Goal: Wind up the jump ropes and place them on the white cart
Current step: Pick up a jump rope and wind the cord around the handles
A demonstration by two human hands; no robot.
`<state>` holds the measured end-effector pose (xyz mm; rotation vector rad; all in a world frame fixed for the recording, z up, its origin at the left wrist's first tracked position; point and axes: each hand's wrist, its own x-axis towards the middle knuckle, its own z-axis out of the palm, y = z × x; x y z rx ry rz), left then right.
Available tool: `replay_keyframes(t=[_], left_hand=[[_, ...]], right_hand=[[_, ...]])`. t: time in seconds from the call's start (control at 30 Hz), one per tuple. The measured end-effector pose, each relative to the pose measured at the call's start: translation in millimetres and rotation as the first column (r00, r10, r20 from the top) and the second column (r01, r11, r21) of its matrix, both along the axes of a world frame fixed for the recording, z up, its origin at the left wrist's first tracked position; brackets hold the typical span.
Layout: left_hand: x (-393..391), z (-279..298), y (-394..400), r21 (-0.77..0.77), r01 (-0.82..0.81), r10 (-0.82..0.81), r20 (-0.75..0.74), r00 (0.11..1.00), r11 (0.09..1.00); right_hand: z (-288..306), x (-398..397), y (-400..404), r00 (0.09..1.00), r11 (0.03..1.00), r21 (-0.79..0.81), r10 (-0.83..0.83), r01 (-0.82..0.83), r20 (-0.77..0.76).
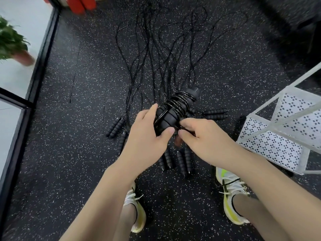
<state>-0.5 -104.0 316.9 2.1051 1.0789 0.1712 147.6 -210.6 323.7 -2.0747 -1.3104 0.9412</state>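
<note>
I hold a wound jump rope (175, 106) over the floor: black handles side by side with black cord coiled around them. My left hand (147, 134) grips the lower end of the handles. My right hand (203, 136) pinches the cord's loose end against the bundle. Several other black jump ropes (156, 54) lie unwound on the floor beyond, their cords tangled and stretching away. Their ribbed handles (115, 126) lie near my hands, and more handles (184, 160) rest just below. The white cart (281, 126) with perforated shelves stands at the right.
The floor is black speckled rubber (78, 153). A black-framed glass wall (43, 54) runs along the left, with a potted plant (13, 47) behind it. Red objects (81, 3) stand at the top left. My two feet in white and yellow shoes (231, 193) are below.
</note>
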Motion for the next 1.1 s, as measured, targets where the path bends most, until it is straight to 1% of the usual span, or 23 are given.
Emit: replay_keyframes(t=[0.1,0.17,0.23,0.3,0.43,0.5,0.6,0.7,0.93,1.1], left_hand=[[0,-1,0,0.043,-0.009,0.01,-0.005,1.0,0.999],[0,-3,1,0.077,-0.047,0.048,-0.017,0.999,0.996],[-2,-5,4,0.108,-0.067,0.071,-0.031,0.997,0.992],[-4,-6,8,0.09,-0.068,0.071,-0.028,0.997,0.994],[-7,-4,12,0.043,0.02,-0.019,-0.033,0.999,0.999],[-8,-4,12,0.028,0.082,-0.081,-0.036,0.996,0.996],[-9,-3,11,-0.034,0.17,-0.171,-0.05,0.984,0.985],[-9,1,9,-0.126,0.232,-0.237,-0.024,0.971,0.965],[-9,9,7,-0.218,0.299,-0.284,0.094,0.954,0.929],[-12,17,7,-0.313,0.341,-0.296,0.182,0.938,0.886]], right_hand=[[5,-1,-1,1.0,0.998,-0.051,0.023,-0.024,-0.02],[6,-1,-3,0.999,0.997,-0.074,0.039,-0.037,0.026],[11,-1,-4,0.997,0.998,-0.023,0.053,-0.051,0.058],[16,0,-5,0.995,0.997,0.026,0.076,-0.078,0.064],[20,5,-7,0.955,0.982,0.019,0.179,-0.188,0.236],[21,10,-7,0.952,0.983,0.058,0.153,-0.174,0.264],[20,25,-9,0.977,0.993,0.102,0.036,-0.059,0.212],[20,42,-12,0.994,0.991,0.133,-0.024,0.009,0.105],[23,54,-12,1.0,0.99,0.142,0.015,-0.015,-0.003],[22,58,-12,0.991,0.992,0.127,0.033,-0.017,-0.128]])
